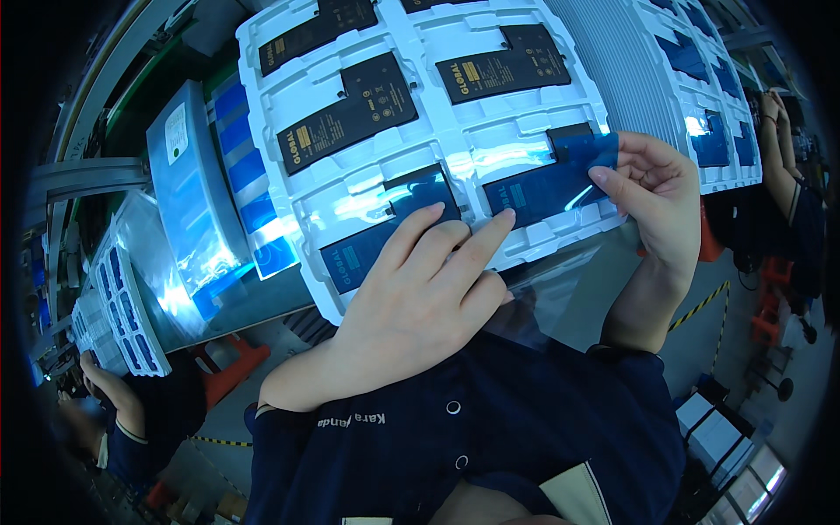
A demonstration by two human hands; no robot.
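A white moulded tray [455, 144] lies in front of me with flat black battery cells in its pockets. The two nearest cells carry shiny blue film. My left hand [420, 289] presses flat on the tray's near edge, its fingertips resting on the film of the near-right cell [534, 188] and beside the near-left cell [385, 232]. My right hand [652, 197] pinches the right end of the blue film strip [582, 153] at that near-right cell. The far cells [350, 109] are bare black with gold print.
A stack of blue film sheets [188, 206] lies left of the tray, with another filled tray [122, 306] beyond it. More trays with blue-covered cells [700, 96] sit to the right. Other people's hands work at the lower left [109, 394] and far right [774, 131].
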